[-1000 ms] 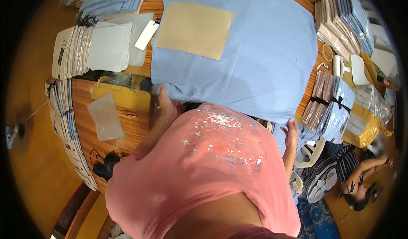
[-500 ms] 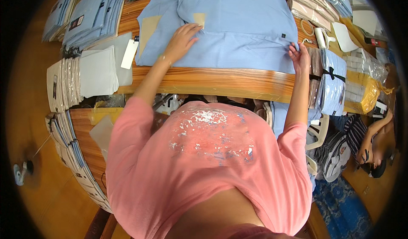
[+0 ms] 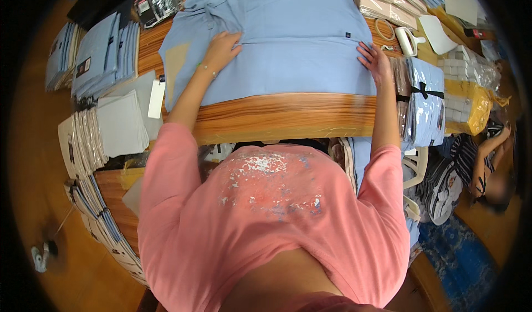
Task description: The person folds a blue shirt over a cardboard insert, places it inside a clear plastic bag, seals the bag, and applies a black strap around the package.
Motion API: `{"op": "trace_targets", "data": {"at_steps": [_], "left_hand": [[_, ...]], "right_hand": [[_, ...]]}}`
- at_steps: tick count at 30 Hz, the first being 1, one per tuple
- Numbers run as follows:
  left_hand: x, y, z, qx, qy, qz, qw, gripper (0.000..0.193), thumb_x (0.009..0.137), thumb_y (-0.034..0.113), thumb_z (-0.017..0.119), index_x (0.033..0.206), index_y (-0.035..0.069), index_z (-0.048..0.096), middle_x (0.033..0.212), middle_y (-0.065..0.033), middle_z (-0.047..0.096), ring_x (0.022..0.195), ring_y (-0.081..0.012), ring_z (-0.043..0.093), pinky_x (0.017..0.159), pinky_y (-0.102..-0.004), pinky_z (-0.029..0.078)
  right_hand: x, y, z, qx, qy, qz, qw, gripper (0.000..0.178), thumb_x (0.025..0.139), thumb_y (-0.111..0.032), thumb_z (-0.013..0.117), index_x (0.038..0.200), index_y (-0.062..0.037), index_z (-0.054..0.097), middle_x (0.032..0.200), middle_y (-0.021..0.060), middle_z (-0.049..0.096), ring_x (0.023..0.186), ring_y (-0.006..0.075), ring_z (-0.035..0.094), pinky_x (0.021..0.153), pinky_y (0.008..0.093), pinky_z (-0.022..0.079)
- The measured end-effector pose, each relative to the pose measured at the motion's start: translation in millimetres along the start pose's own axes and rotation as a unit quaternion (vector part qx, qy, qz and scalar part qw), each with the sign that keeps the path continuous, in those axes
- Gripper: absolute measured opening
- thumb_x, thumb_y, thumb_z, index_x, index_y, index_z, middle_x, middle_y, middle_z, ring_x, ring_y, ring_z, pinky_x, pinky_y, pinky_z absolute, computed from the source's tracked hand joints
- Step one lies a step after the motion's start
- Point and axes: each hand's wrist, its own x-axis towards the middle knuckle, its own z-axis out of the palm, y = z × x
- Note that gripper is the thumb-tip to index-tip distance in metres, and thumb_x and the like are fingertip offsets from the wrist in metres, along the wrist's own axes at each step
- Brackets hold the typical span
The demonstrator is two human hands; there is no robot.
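A light blue garment (image 3: 299,62) lies spread on the wooden table, with a crease running across it. It looks like a shirt, its bunched part (image 3: 219,4) at the far left. Through a gap at its left side shows a tan sheet (image 3: 175,70). My left hand (image 3: 223,50) rests on the cloth beside the bunched part, fingers stretched and nothing held. At the right edge, near a small black label (image 3: 348,35), my right hand (image 3: 374,62) touches the fabric with fingers apart. A white hang tag (image 3: 157,99) lies by the garment's left edge.
Stacks of folded blue garments (image 3: 97,59) and white sheets (image 3: 123,123) stand at the left. On the right are bagged garments tied with black ribbon (image 3: 425,98), a white-handled tool (image 3: 409,41) and a yellow-wrapped pack (image 3: 471,112). Another person (image 3: 490,162) sits at far right.
The cloth by my left hand now lies flatter, and the tan patch beside that hand is covered. My right hand's fingers have spread from their hold on the garment's edge. The view has shifted slightly.
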Motion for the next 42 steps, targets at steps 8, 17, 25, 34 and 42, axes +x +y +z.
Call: {"op": "trace_targets", "data": {"at_steps": [8,17,25,34,42], "left_hand": [[-3.9,-24.3,40.3,-0.017,0.136,0.073,0.988,0.035,0.074,0.008,0.064,0.108,0.001,0.057,0.101,-0.0116,0.061,0.106,-0.0287,0.052,0.093,-0.0412,0.038],[-79.1,15.3,49.9,0.001,0.110,0.073,0.991,0.029,0.072,0.008,0.066,0.098,0.001,0.056,0.113,-0.0113,0.058,0.109,-0.0300,0.052,0.096,-0.0398,0.038],[-114.6,8.1,-22.5,-0.214,0.214,-0.171,0.938,0.035,0.079,0.027,0.068,0.101,0.002,0.057,0.108,-0.0142,0.059,0.105,-0.0283,0.053,0.091,-0.0374,0.042],[-163.8,-56.8,-26.8,-0.124,0.038,-0.220,0.967,0.061,0.067,0.038,0.077,0.112,0.002,0.054,0.110,-0.0134,0.052,0.108,-0.0283,0.047,0.094,-0.0359,0.038],[-155.8,-59.7,-23.8,-0.029,0.042,-0.247,0.968,0.046,0.072,0.027,0.073,0.110,0.005,0.059,0.114,-0.0130,0.053,0.105,-0.0335,0.049,0.092,-0.0406,0.040]], "right_hand": [[-26.4,75.9,38.7,-0.599,0.162,-0.299,0.725,0.055,0.088,-0.036,0.052,0.135,-0.0121,0.039,0.140,0.0150,0.036,0.130,0.0298,0.033,0.104,0.0570,0.022],[-123.0,127.8,-11.3,-0.692,0.128,-0.262,0.660,0.055,0.088,-0.039,0.049,0.137,-0.0168,0.038,0.145,0.0108,0.031,0.134,0.0291,0.025,0.106,0.0551,0.014],[-36.2,36.7,223.3,-0.370,-0.151,-0.424,0.813,0.023,0.079,-0.012,0.064,0.100,-0.0019,0.063,0.093,0.0146,0.062,0.079,0.0262,0.059,0.070,0.0319,0.047],[157.9,1.7,358.3,-0.525,-0.227,-0.286,0.769,0.031,0.078,-0.019,0.065,0.099,0.0016,0.056,0.071,0.0054,0.059,0.056,0.0146,0.055,0.055,0.0293,0.047],[125.5,-61.7,376.1,-0.405,-0.147,-0.282,0.857,0.009,0.078,-0.014,0.065,0.076,-0.0064,0.061,0.058,0.0034,0.058,0.051,0.0126,0.052,0.048,0.0262,0.043]]}}
